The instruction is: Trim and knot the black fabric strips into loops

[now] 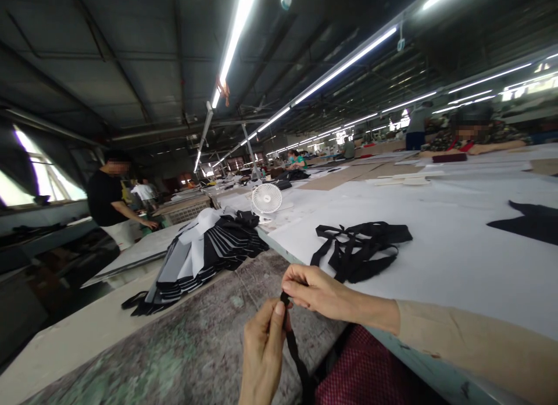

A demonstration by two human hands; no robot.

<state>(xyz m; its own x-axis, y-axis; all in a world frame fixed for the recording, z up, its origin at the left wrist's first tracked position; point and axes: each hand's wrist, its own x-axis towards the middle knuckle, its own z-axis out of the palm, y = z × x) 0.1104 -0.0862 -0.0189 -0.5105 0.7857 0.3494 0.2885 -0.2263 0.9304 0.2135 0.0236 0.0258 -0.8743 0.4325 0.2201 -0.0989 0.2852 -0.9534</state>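
Between my two hands is a black fabric strip [295, 352], its upper end pinched and its length trailing down toward my lap. My left hand [264, 341] grips it between thumb and fingers. Just above, my right hand [316, 291] pinches the same end from the right, fingers curled. A loose tangle of black fabric strips [360, 248] lies on the white-covered table beyond my right hand. To the left sits a fanned pile of black, grey and white cut fabric pieces [204, 251].
A small white fan [266, 199] stands at the table corner. The mottled grey board [174, 347] lies in front of me. A dark fabric piece [527, 222] is at far right. One person [107, 196] stands at left; another person [475, 135] leans over the table at right.
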